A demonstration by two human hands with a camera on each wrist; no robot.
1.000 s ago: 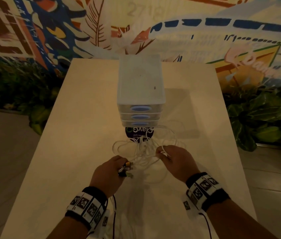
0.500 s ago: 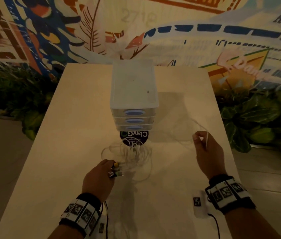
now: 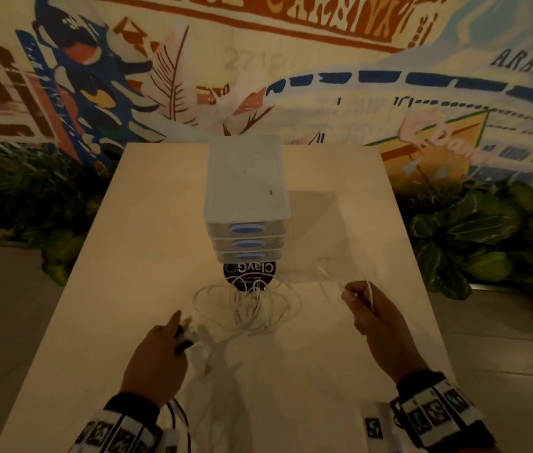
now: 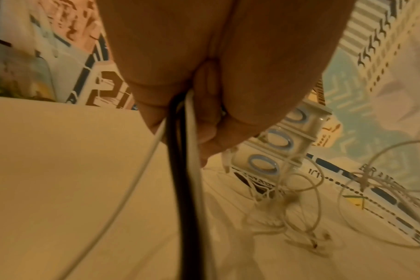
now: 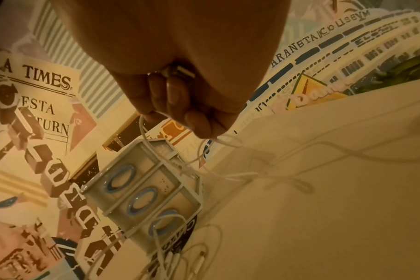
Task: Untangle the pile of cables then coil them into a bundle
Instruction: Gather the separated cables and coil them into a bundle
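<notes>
Pinching one white cable (image 3: 370, 294) in right hand (image 3: 377, 317) at 3 o'clock of pile (image 3: 248, 308) to draw it free, left hand (image 3: 157, 358) at 8 o'clock gripping plugs (image 3: 184, 335) as anchor.

Cable tangle (image 3: 252, 308) at frame centre too faint to count; plug ends hidden in left hand (image 3: 157, 358); forearms cropped below.
</notes>
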